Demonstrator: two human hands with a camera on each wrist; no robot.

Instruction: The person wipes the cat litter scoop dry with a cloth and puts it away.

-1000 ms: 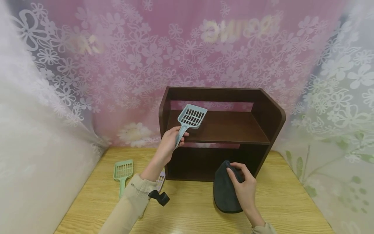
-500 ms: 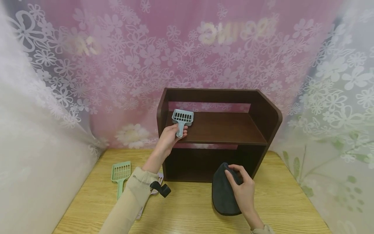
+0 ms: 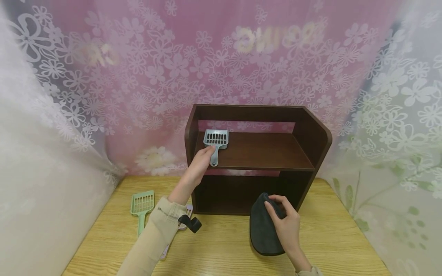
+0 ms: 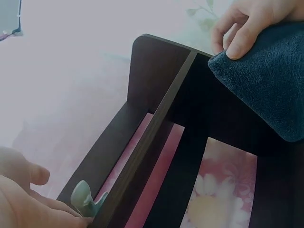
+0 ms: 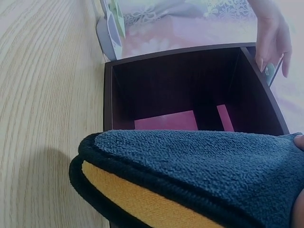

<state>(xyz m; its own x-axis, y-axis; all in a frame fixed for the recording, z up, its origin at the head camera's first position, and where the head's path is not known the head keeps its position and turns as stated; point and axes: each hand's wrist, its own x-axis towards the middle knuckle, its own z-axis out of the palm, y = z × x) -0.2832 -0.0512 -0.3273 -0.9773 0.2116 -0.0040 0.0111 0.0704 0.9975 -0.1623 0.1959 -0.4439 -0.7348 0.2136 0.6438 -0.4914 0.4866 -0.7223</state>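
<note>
A light blue slotted litter scoop [image 3: 214, 155] lies on the upper board of a dark brown shelf [image 3: 264, 149], near its left side, handle toward the front. My left hand [image 3: 199, 166] is right beside the handle; in the left wrist view its thumb stands raised, apart from the scoop handle [image 4: 83, 199], and its fingers stretch out next to it. My right hand [image 3: 286, 222] pinches the top of a folded dark blue fleecy cloth [image 3: 261, 230] in front of the shelf. A yellow inner layer of the cloth [image 5: 190, 156] shows in the right wrist view.
On the wooden table [image 3: 221, 245], left of the shelf, lie a green slotted scoop [image 3: 142, 207] and a purple one [image 3: 183, 226] partly hidden by my left sleeve. Flowered curtains [image 3: 155, 96] hang behind and on both sides.
My left hand has lowered the light blue scoop onto the upper board and loosened its fingers from the handle. The right hand keeps pinching the cloth in nearly the same place.
</note>
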